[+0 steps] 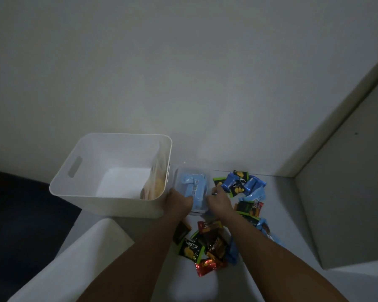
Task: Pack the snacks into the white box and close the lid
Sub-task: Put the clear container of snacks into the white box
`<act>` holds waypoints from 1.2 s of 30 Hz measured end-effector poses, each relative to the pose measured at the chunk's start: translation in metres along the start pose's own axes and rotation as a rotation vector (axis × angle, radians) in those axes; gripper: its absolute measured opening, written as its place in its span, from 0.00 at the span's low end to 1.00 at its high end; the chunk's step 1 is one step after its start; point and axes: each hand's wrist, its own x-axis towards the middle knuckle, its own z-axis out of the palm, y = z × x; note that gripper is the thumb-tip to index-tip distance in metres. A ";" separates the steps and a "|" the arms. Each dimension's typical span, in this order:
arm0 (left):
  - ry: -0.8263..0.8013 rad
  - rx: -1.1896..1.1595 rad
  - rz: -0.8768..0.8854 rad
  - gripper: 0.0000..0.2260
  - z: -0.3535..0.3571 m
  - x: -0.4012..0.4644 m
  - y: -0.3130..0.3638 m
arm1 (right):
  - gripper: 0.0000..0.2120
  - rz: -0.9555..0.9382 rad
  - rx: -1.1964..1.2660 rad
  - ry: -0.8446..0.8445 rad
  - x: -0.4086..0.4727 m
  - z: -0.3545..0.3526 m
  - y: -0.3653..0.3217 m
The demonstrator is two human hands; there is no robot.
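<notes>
progress is early: white box (109, 192) stands open on the pale surface (277, 214), nearly bare inside, with only one pale packet (155, 184) leaning against its right inner wall. no lid can be identified with certainty; a white panel (79, 258) lying at lower left may be it.

both hands are closed on a small clear container (191, 182) holding light blue packets (194, 188), just beside the box's right wall. left hand (179, 202) grips its near left side; right hand (219, 200) grips its near right side. whether the container is lifted or resting cannot be told.

remaining work, as judged: almost all snacks are unpacked. one cluster of blue and black-green packets (242, 184) lies right of the container; a second cluster, including a nextar packet (191, 250) and red foil packets (207, 265), lies between the forearms.

obstructions: the box's right wall rises between the container and the interior, so the load must clear the rim. lighting is dim.
</notes>
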 end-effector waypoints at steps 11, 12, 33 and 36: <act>-0.125 0.107 0.125 0.16 0.011 0.009 0.011 | 0.15 0.010 0.217 -0.060 0.015 -0.025 0.013; -0.140 0.060 0.141 0.16 0.011 0.009 0.011 | 0.16 -0.006 0.217 -0.054 0.013 -0.029 0.014; -0.130 -0.325 0.472 0.21 -0.056 -0.049 0.101 | 0.23 -0.367 0.091 0.223 -0.040 -0.086 -0.066; -0.066 -0.350 0.481 0.20 -0.087 -0.055 0.114 | 0.23 -0.416 0.124 0.229 -0.053 -0.086 -0.094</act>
